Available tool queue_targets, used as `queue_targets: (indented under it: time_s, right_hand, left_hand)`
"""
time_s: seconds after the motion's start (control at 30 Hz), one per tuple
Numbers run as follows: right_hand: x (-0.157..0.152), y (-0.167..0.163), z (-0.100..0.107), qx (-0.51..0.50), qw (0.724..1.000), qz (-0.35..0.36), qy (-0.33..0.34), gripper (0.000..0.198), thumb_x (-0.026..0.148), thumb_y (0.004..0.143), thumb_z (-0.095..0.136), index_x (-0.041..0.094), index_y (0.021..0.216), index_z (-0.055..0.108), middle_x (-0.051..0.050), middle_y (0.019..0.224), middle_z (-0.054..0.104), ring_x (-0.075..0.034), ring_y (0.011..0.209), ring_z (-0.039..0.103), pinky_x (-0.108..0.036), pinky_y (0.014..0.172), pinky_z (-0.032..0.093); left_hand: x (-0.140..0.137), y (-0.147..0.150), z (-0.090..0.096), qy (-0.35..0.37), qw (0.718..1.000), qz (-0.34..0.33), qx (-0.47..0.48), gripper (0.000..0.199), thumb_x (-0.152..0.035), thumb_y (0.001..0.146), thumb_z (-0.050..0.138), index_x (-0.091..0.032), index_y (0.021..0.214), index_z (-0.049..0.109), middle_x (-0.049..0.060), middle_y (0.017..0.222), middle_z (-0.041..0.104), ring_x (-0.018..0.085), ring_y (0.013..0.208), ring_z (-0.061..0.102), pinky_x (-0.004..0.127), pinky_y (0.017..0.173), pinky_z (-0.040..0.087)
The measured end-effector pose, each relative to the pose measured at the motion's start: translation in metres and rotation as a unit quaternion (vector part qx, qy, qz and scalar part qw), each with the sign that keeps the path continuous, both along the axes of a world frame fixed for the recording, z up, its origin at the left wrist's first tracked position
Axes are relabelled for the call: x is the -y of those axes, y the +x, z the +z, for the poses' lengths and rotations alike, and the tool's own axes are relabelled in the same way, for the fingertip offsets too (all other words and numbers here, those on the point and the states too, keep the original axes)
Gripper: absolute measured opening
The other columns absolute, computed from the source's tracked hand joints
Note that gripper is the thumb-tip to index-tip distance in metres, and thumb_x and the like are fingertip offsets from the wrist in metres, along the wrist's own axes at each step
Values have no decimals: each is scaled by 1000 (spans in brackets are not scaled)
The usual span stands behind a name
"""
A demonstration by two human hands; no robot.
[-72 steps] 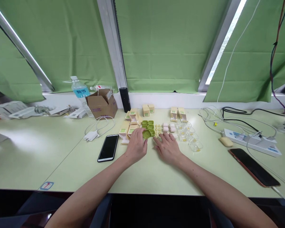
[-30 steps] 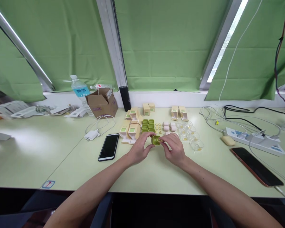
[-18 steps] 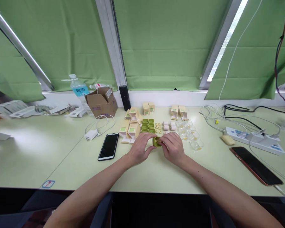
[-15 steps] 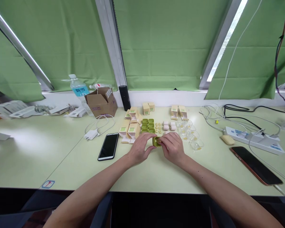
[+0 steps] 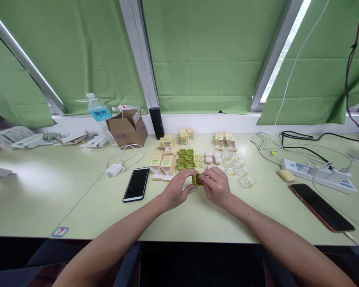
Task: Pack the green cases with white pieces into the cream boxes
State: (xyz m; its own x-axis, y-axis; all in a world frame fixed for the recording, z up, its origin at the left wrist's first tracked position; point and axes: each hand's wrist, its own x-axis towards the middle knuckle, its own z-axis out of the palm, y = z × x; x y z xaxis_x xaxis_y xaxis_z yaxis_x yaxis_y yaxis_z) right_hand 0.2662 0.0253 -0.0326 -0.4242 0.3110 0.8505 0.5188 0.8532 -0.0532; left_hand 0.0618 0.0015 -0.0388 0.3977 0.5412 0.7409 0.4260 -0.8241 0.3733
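Observation:
My left hand (image 5: 178, 188) grips a small olive-green square cup (image 5: 195, 179) between thumb and fingers, above the table's middle. The fingertips of my right hand (image 5: 215, 186) are closed together and reach into the cup's opening; whatever they pinch there is hidden. Just beyond the hands stand several matching green cups (image 5: 182, 158) in two columns. To their right lie several small yellow pieces (image 5: 199, 156), then pale pink blocks (image 5: 217, 159) and clear plastic covers (image 5: 247, 181). Opened cream cardboard boxes (image 5: 168, 163) sit left of the cups.
A phone (image 5: 136, 184) lies left of my hands, near a white charger (image 5: 115, 169). Farther back are a brown carton (image 5: 128, 129), a water bottle (image 5: 100, 113) and a black cylinder (image 5: 157, 122). On the right are a power strip (image 5: 318, 175), cables and another phone (image 5: 321, 208).
Inside the cup, my right fingertips sit slightly deeper, and the cup has tilted a little. Both hands otherwise stay in place; the view has shifted very slightly.

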Motion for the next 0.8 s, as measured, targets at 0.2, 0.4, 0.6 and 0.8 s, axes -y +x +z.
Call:
queue_targets:
  time_s: [0.2,0.4,0.6,0.8]
  right_hand:
    - [-3,-1,-5,-4,1000,2,13,23,12,96,55,22,83,71,-1,64,53,-15,59,44,-31,56,32]
    - [-4,1,0,-25,999,45,10,17,12,96,58,22,101,70,-2,75,69,-15,63,57,-30,58,43]
    - [-3,9,2,-81,992,93,-26,29,14,91,63,25,118,64,-9,98,74,-25,88,71,-39,67,59]
    - [-3,7,-5,-80,983,119,-111,46,21,89,70,26,132,54,-16,128,68,-32,118,66,-48,78,65]
  left_hand:
    - [1,0,-1,-11,1000,-11,-3,35,-16,97,60,-23,130,49,13,128,67,26,122,66,49,100,57]
    - [-2,-1,-2,-31,999,-7,22,36,-20,98,61,-23,132,49,12,128,67,25,122,66,47,102,57]
    - [-6,-2,-5,-75,992,5,98,38,-25,97,64,-23,131,49,13,128,67,25,123,66,48,105,56]
    - [-6,-5,0,-68,992,18,108,36,-28,92,71,-23,124,54,11,123,70,25,118,68,47,103,56]
